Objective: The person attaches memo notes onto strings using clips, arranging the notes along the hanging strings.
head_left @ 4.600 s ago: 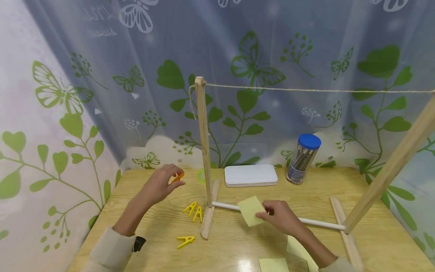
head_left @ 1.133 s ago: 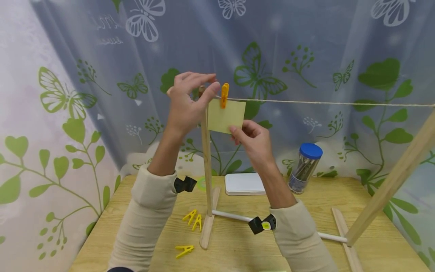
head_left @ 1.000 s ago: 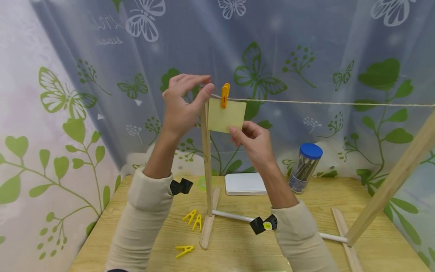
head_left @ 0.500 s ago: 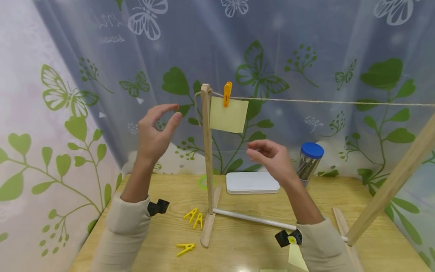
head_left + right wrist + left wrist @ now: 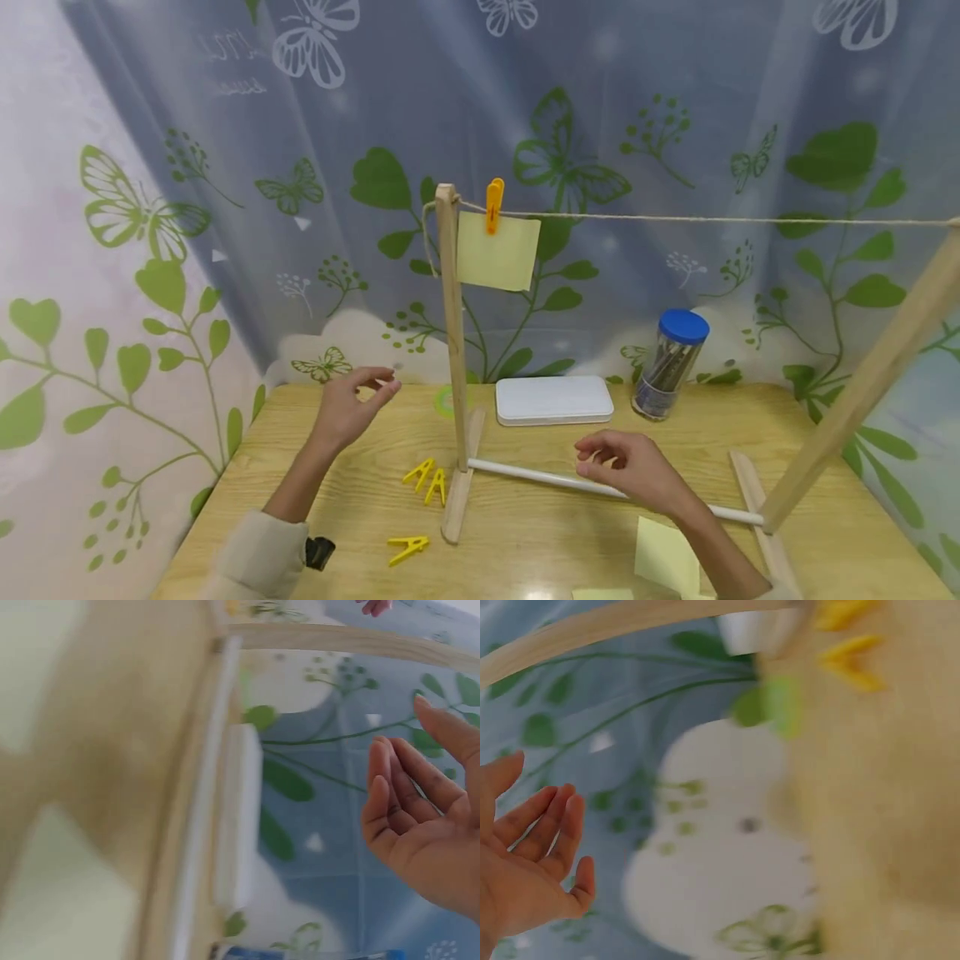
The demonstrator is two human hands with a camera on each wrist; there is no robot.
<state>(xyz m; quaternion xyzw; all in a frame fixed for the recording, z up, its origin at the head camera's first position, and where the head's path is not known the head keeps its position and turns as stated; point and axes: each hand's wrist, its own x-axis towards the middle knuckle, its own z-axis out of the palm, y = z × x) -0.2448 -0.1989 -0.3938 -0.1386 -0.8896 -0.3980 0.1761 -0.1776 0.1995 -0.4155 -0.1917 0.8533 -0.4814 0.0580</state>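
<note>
A yellow paper note point(image 5: 498, 254) hangs from the string point(image 5: 645, 217) near the left wooden post, held by an orange clothespin point(image 5: 494, 206). My left hand point(image 5: 347, 412) is in the air left of that post, fingers loosely bent and holding nothing; the left wrist view shows the same hand point(image 5: 540, 859) with its fingers apart. Over the white crossbar point(image 5: 547, 477) hovers my right hand point(image 5: 633, 468), also holding nothing. Several yellow clothespins point(image 5: 408, 548) lie on the table left of the stand's foot. More yellow notes point(image 5: 663, 550) lie below my right hand.
The wooden stand has a left post point(image 5: 452, 333) and a slanting right post point(image 5: 862, 392). Behind the crossbar are a white case point(image 5: 553, 400) and a blue-lidded jar of pencils point(image 5: 670, 364). A green tape ring point(image 5: 446, 402) lies near the left post. A patterned curtain hangs behind.
The orange clothespin, earlier in my left hand, and the note, earlier in my right, are now on the string. Both hands have let go and come down, moving apart.
</note>
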